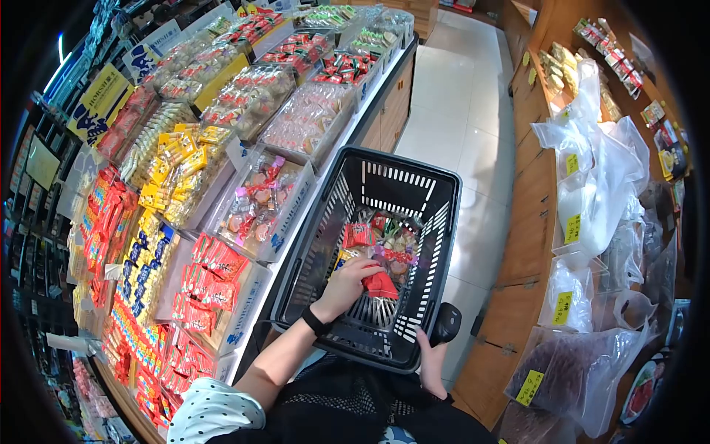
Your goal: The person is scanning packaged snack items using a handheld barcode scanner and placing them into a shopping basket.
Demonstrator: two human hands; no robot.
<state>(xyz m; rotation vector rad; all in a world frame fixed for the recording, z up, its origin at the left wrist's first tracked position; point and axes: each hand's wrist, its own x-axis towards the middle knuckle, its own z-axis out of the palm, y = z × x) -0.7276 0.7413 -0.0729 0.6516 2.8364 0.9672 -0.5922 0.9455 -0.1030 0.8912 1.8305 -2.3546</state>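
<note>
A black plastic shopping basket (452, 222) is in front of my body, its slotted walls open at the top. My left hand (346, 287), with a dark band at the wrist, reaches inside, its fingers closed on a red snack packet (380, 286). Around it in the basket lie another red packet (359, 234) and clear bags with purple-and-red ties (396, 256). At the basket's near right corner is my right hand (430, 364), thumb up against the rim; its other fingers are hidden. Just beside that thumb is a rounded black part (446, 323), which I cannot identify.
On the left, a tiered display holds clear bins of red packets (214, 274), yellow packets (177, 166) and pink-wrapped sweets (309, 118). To the right, wooden shelving (510, 259) carries clear bags with yellow price labels (573, 228). A tiled aisle (462, 111) runs between them.
</note>
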